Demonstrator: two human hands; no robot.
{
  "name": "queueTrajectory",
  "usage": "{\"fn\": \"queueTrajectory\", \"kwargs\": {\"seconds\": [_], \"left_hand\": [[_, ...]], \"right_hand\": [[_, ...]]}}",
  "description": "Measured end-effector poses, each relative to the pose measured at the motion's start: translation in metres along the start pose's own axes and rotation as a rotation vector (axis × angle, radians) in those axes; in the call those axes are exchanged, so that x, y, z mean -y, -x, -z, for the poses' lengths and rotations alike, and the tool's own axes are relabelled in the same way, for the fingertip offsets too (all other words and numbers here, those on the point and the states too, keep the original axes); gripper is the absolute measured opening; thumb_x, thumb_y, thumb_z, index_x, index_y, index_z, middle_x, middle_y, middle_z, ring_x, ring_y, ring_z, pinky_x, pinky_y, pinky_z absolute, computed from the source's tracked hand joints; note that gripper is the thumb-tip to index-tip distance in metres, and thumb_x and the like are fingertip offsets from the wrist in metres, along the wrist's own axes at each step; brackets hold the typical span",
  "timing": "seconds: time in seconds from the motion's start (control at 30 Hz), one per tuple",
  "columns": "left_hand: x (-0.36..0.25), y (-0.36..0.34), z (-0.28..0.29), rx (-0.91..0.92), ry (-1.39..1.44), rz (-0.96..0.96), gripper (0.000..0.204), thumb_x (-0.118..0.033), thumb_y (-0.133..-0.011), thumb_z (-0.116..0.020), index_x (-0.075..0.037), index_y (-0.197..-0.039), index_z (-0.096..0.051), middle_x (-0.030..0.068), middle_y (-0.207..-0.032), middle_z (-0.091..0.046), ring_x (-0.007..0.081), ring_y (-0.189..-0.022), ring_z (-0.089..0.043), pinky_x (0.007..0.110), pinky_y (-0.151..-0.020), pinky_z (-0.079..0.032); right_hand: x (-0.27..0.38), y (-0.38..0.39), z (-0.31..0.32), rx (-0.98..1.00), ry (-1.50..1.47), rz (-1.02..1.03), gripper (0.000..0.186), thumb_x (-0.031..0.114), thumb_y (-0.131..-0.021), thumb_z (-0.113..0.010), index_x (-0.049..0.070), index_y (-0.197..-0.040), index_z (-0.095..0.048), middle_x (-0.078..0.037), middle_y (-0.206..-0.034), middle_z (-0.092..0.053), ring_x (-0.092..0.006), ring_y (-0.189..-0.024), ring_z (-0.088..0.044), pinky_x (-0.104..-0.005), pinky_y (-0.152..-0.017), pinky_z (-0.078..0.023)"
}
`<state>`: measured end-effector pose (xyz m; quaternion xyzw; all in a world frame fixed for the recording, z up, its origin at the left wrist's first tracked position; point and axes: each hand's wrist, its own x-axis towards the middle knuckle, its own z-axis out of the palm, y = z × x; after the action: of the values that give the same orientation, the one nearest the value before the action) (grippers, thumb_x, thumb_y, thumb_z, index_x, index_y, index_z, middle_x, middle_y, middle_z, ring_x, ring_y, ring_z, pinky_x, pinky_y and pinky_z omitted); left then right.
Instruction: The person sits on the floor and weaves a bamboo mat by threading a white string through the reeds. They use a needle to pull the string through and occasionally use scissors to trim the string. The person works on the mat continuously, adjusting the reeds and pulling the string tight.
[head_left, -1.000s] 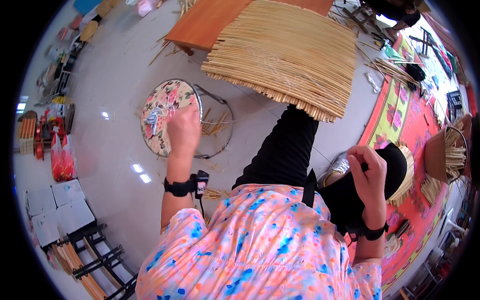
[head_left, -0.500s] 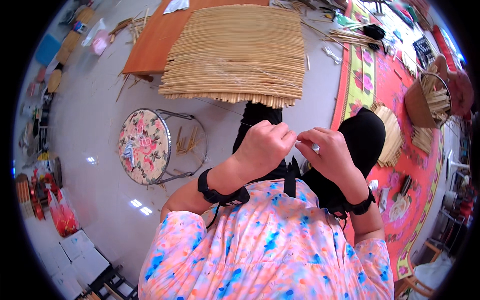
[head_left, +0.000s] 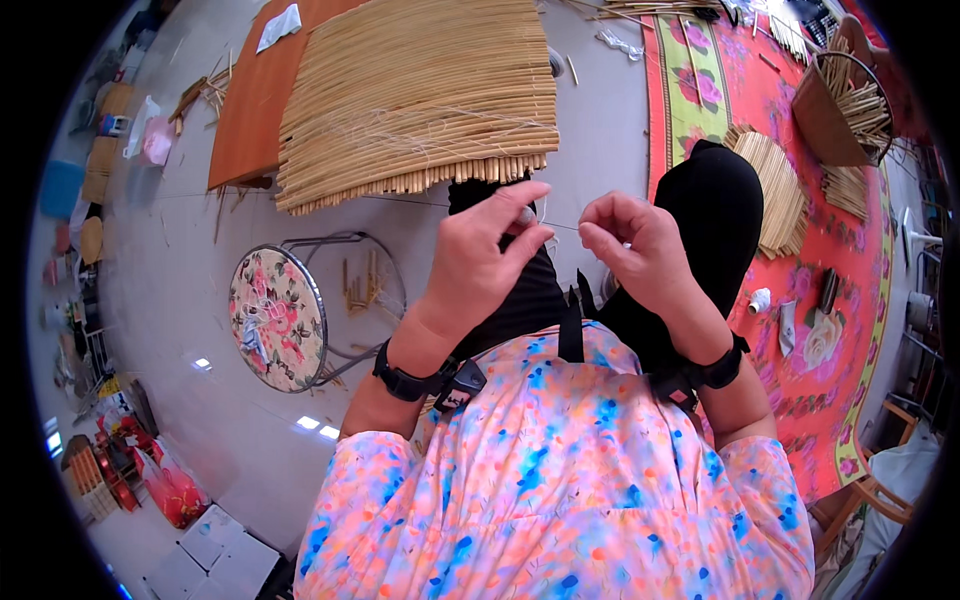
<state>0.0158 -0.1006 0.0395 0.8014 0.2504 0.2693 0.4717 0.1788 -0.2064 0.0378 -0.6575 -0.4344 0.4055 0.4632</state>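
My left hand (head_left: 482, 245) is raised over my lap, its index finger stretched out and its thumb against the bent fingers. A pale thread (head_left: 543, 208) hangs by those fingertips, and a small grey round piece shows between the fingers, too small to name. My right hand (head_left: 640, 240) is a short way to the right, thumb and fingertips pinched together. A very fine line of thread seems to span the gap between both hands. Just beyond them lies a mat of straw-coloured sticks (head_left: 420, 110), laid side by side, with loose threads across its near part.
The mat rests on an orange-brown table (head_left: 250, 110). A round stool with a floral seat (head_left: 278, 318) stands at left. On the red floral rug (head_left: 800, 420) at right are a rounded stick mat (head_left: 770, 190), a basket of sticks (head_left: 835, 115) and a white thread spool (head_left: 760, 300).
My hands, nearly touching before, have moved apart. The left fingers have loosened and the index finger has stretched out. The view has shifted, so the mat sits further left and higher.
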Motion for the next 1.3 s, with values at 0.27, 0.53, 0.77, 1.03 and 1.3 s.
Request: {"fn": "queueTrajectory", "kwargs": {"seconds": [0.27, 0.53, 0.77, 1.03, 1.3], "left_hand": [[-0.006, 0.002, -0.008, 0.046, 0.535, 0.216, 0.040, 0.002, -0.080, -0.064, 0.001, -0.117, -0.049, 0.0056, -0.083, -0.061, 0.0125, -0.074, -0.062, 0.022, -0.068, -0.051], [-0.003, 0.000, -0.017, 0.089, 0.438, 0.193, 0.038, 0.002, -0.081, -0.064, 0.000, -0.115, -0.048, 0.0064, -0.084, -0.061, 0.0130, -0.075, -0.062, 0.023, -0.067, -0.051], [-0.002, -0.004, -0.018, 0.152, 0.241, 0.214, 0.012, -0.003, -0.083, -0.063, 0.002, -0.093, -0.059, 0.0029, -0.078, -0.060, 0.0077, -0.067, -0.057, 0.020, -0.060, -0.048], [-0.003, -0.009, -0.012, -0.058, 0.473, 0.244, 0.008, -0.003, -0.087, -0.058, 0.003, -0.092, -0.060, 0.0024, -0.072, -0.057, 0.0076, -0.059, -0.052, 0.020, -0.057, -0.044], [-0.007, -0.011, -0.014, -0.014, 0.669, 0.263, 0.012, -0.006, -0.086, -0.060, 0.004, -0.092, -0.061, 0.0040, -0.071, -0.058, 0.0091, -0.059, -0.052, 0.021, -0.058, -0.044]], "right_hand": [[-0.008, 0.003, -0.011, 0.120, -0.759, -0.140, 0.018, 0.014, -0.089, -0.058, 0.000, -0.101, -0.058, -0.001, -0.085, -0.058, -0.0048, -0.074, -0.051, -0.0177, -0.066, -0.042], [-0.015, -0.001, -0.010, 0.151, -0.932, -0.161, 0.016, 0.016, -0.089, -0.058, 0.001, -0.096, -0.058, 0.001, -0.083, -0.058, -0.0050, -0.072, -0.050, -0.0184, -0.066, -0.042], [-0.016, 0.001, -0.013, -0.025, -0.640, 0.009, 0.011, 0.012, -0.090, -0.056, 0.001, -0.093, -0.056, 0.003, -0.079, -0.055, -0.0033, -0.072, -0.049, -0.0180, -0.065, -0.041], [-0.021, 0.004, -0.003, -0.065, -0.461, 0.073, 0.010, 0.009, -0.088, -0.059, 0.000, -0.090, -0.057, 0.003, -0.077, -0.056, -0.0034, -0.068, -0.050, -0.0184, -0.063, -0.042], [-0.021, 0.008, -0.013, 0.008, -0.346, 0.140, 0.009, 0.008, -0.085, -0.061, 0.000, -0.088, -0.059, 0.001, -0.073, -0.057, -0.0040, -0.065, -0.050, -0.0201, -0.061, -0.044]]}}
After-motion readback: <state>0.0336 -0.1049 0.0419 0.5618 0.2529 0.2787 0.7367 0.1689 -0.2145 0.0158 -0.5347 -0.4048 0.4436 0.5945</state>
